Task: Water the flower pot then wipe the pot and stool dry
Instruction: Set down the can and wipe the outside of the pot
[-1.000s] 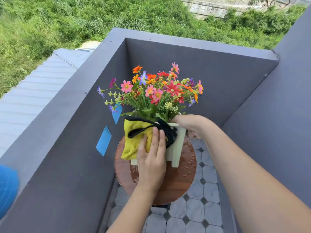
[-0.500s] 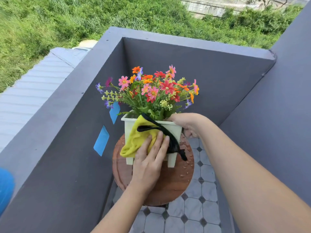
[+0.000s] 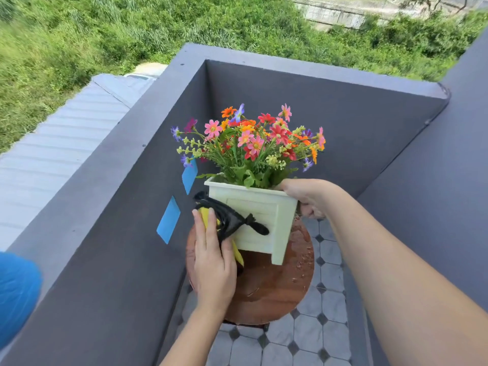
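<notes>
A pale square flower pot (image 3: 266, 220) full of colourful flowers (image 3: 250, 138) is tilted and held above a round brown wooden stool (image 3: 269, 289). My right hand (image 3: 306, 196) grips the pot's right rim corner. My left hand (image 3: 214, 260) presses a yellow cloth with a black strap (image 3: 227, 223) against the pot's left side, near its bottom. Water drops lie on the stool's right part. Much of the cloth is hidden under my hand.
Dark grey parapet walls (image 3: 126, 233) close in on the left, back and right. Two blue tape patches (image 3: 169, 220) stick to the left wall. The floor has grey tiles (image 3: 311, 339). A blue object (image 3: 15, 291) sits at the left edge. Grass lies beyond.
The cloth and my left hand slid from the pot's front face to its left side and lower. The pot has been lifted and turned, so its front panel now shows.
</notes>
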